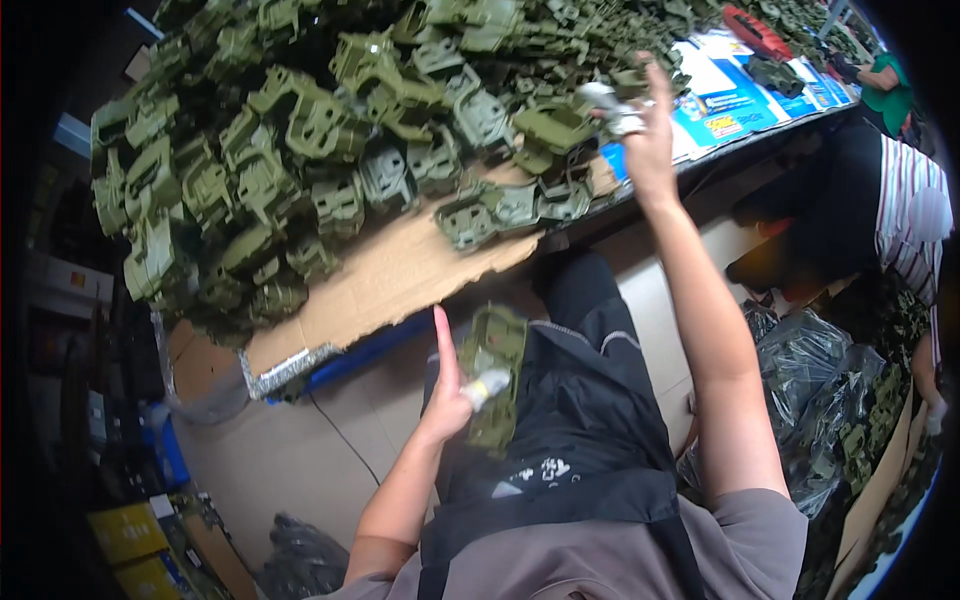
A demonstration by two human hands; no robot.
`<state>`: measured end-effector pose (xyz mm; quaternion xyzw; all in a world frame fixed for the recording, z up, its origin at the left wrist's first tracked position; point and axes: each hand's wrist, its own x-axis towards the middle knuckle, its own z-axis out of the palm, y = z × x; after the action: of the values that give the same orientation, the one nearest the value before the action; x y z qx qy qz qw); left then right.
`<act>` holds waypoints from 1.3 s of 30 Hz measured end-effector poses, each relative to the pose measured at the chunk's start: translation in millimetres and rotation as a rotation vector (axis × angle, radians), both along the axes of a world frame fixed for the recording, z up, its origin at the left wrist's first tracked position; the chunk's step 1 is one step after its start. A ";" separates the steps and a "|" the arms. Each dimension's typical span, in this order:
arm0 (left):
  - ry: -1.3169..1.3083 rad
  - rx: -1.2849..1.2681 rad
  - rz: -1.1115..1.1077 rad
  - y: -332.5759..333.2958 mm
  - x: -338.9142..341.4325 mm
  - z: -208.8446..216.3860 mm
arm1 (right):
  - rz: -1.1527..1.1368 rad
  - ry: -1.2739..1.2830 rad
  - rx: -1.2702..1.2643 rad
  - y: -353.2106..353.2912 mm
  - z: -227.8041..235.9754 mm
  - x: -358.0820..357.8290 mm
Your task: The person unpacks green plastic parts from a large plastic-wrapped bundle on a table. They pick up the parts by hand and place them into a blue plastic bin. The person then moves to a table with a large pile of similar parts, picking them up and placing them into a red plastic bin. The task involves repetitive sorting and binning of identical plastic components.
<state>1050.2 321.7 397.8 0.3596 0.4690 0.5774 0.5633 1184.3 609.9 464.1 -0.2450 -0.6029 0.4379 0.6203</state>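
At the upper left of the frame, you face a heap of olive-green moulded plastic shells [300, 115], hollow and angular, with cut-outs and smooth curved edges. Below it lies ragged-edged tan cardboard [400, 270]. At lower centre, your left hand [452, 400] grips a long olive-green plastic part [498, 425], slightly blurred, narrow and recessed, over your black apron [580, 420]; a white-wrapped digit crosses it, index finger straight. At upper right of centre, your right hand [645, 135] has its index finger raised and white-wrapped digits near the shells; whether they grip anything, you cannot tell. Farther right lies a crinkled clear plastic bag [815, 375].
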 end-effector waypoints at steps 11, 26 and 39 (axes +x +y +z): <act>0.219 -0.029 -0.025 16.5 36.1 -13.3 | 0.139 -1.204 0.385 -189.0 -29.7 79.0; -0.196 -0.301 -0.473 24.9 22.1 -36.8 | 0.506 -1.357 0.156 -197.8 -47.0 94.8; -0.173 -0.379 -0.290 0.0 6.4 -45.5 | 0.615 -1.211 0.258 -185.4 -67.7 58.6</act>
<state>1056.6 321.7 352.3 0.2603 0.4623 0.4211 0.7356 1243.0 424.5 396.3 -0.1886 -0.9324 0.3048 0.0464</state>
